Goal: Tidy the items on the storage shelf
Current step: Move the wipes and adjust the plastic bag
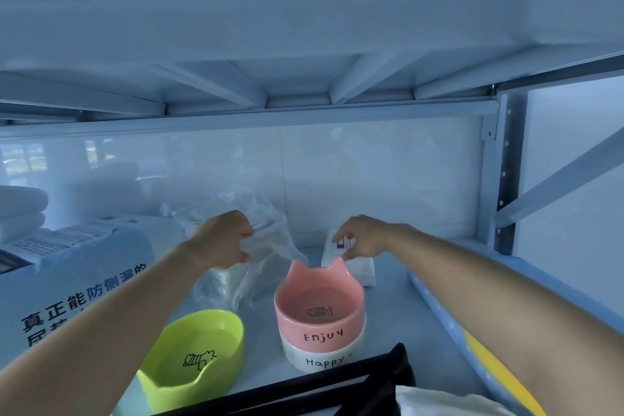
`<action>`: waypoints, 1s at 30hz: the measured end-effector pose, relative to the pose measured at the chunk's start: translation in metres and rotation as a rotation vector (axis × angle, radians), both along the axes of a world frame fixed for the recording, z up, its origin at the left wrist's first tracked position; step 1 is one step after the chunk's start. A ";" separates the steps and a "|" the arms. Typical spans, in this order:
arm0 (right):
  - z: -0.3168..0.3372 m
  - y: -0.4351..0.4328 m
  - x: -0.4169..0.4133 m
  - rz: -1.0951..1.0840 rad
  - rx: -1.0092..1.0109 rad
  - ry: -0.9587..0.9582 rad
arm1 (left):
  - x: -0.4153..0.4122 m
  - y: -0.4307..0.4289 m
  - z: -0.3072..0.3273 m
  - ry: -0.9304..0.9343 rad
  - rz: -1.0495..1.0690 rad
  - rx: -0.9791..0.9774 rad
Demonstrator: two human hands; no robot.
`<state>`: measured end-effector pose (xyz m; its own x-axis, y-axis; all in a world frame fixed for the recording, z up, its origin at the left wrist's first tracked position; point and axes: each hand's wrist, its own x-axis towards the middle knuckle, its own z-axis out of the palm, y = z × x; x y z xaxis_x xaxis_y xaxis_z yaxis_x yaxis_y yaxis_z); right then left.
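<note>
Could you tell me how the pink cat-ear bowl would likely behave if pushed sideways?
The pink bowl looks glossy and rigid, probably ceramic, so likely heavy and chippable. It sits nested on the white bowl, so a push may slide both or tip the stack.

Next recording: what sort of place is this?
Probably a storeroom holding pet supplies: a grey metal rack shelf, a pink cat-eared ceramic bowl stacked on a white bowl, and a large printed package.

Left hand [221, 240] grips a clear bag [270, 267]; right hand [363, 238] pinches a white packet [363, 272] behind the pink bowl [319, 311] (stacked on a white bowl [324, 356]), green bowl [199, 348] beside it
</note>
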<state>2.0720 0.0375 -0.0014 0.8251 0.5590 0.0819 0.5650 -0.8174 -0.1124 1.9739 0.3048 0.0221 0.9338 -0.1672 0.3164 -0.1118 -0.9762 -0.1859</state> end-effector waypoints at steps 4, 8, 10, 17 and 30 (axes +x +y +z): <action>-0.020 -0.011 0.000 -0.022 -0.038 0.029 | 0.001 0.003 0.000 -0.013 -0.048 -0.034; -0.023 -0.018 0.001 -0.004 -0.028 -0.048 | -0.001 0.007 -0.003 -0.017 -0.083 -0.114; -0.023 -0.024 0.003 -0.010 -0.020 -0.058 | -0.003 0.010 -0.003 0.002 -0.105 -0.119; -0.008 -0.027 0.000 -0.003 0.128 -0.112 | -0.009 0.017 -0.008 -0.005 -0.119 -0.151; 0.028 0.073 -0.054 0.250 0.251 -0.109 | -0.020 0.017 -0.011 -0.030 -0.025 0.032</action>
<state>2.0175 0.1104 0.0265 0.6448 0.6935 0.3214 0.7631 -0.6076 -0.2201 1.9540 0.3214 0.0106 0.9193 -0.2012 0.3382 -0.1302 -0.9666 -0.2209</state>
